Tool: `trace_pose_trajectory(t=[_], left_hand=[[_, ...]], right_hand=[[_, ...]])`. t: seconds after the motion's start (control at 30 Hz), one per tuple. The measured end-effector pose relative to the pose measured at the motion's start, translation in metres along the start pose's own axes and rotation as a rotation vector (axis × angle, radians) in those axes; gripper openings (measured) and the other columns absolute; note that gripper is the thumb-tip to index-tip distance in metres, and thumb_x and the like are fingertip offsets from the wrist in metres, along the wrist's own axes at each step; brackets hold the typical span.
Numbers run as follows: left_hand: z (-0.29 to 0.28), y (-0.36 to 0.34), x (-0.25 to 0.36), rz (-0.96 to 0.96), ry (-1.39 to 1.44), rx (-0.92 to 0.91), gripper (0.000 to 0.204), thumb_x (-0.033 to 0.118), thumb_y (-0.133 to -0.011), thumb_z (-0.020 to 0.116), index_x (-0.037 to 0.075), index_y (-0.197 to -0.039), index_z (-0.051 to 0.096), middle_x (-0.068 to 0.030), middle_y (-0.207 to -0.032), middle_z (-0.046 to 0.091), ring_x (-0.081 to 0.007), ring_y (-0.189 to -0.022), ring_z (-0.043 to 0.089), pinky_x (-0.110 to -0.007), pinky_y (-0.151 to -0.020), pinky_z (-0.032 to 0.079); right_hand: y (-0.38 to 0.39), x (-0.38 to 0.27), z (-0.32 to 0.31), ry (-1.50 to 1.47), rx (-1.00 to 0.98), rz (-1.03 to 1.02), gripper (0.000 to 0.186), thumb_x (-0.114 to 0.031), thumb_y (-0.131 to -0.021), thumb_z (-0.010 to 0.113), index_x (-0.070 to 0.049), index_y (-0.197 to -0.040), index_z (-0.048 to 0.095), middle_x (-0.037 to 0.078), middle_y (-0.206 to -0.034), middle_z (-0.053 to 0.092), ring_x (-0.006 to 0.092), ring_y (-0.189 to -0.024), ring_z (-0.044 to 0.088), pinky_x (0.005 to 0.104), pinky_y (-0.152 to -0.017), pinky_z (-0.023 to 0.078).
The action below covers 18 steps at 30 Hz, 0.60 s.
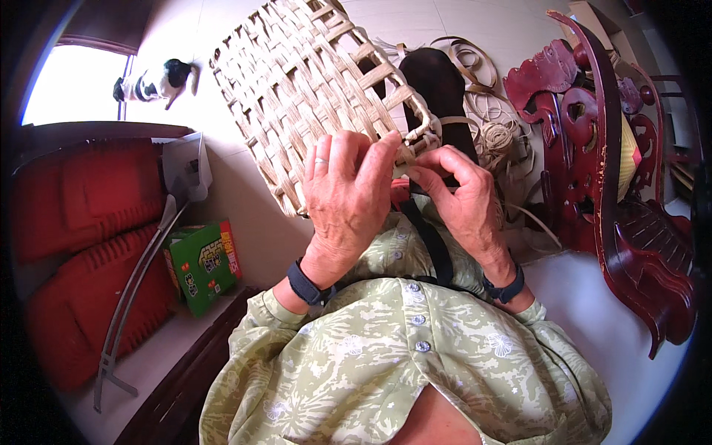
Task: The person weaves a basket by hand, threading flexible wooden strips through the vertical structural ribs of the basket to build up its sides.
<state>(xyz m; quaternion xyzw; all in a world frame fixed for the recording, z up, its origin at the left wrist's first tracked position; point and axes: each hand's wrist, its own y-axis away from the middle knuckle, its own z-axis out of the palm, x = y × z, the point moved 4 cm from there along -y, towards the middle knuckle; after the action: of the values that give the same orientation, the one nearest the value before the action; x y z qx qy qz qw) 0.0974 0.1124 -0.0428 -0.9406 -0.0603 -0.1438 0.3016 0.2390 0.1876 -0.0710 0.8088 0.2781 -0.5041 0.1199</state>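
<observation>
A pale, straw-coloured basket (285,89) woven from flat strips leans away from me, tilted, with its openwork rim toward the right. My left hand (345,189) is closed over the near corner of the basket, its fingertips on the rim. Thumb and forefinger of my right hand (463,196) pinch together at the same corner, right against the rim wrapping. A strand seems to lie between them, but the fingers cover most of it.
Coiled cord (500,141) and flat strapping (471,59) lie beyond my right hand. A carved dark red wooden chair (608,148) stands at the right. On the left are red ribbed pieces (85,200), a green box (204,267) and a long-handled white scoop (185,167). A black-and-white dog (156,81) is farther off.
</observation>
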Motion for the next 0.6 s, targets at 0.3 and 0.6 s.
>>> trace_pose_trajectory(t=[0.3,0.6], left_hand=[[0.002,0.009,-0.003,-0.005,0.050,0.064,0.019,0.017,-0.078,0.080,0.014,-0.095,0.071,-0.0039,-0.083,0.060,-0.0239,-0.074,0.058,-0.035,-0.065,0.044],[-0.005,0.030,-0.005,0.194,0.061,0.071,0.028,0.015,-0.073,0.071,0.019,-0.100,0.071,0.0013,-0.086,0.056,-0.0184,-0.073,0.053,-0.035,-0.068,0.040]], right_hand=[[0.018,-0.015,-0.005,-0.207,-0.190,0.156,0.013,-0.012,-0.092,0.069,0.001,-0.091,0.065,0.011,-0.069,0.060,0.0207,-0.058,0.058,0.0323,-0.057,0.045],[0.033,-0.045,-0.004,-0.094,-0.242,-0.104,0.020,-0.007,-0.089,0.066,-0.001,-0.077,0.051,0.015,-0.067,0.048,0.0360,-0.061,0.051,0.0420,-0.057,0.042]])
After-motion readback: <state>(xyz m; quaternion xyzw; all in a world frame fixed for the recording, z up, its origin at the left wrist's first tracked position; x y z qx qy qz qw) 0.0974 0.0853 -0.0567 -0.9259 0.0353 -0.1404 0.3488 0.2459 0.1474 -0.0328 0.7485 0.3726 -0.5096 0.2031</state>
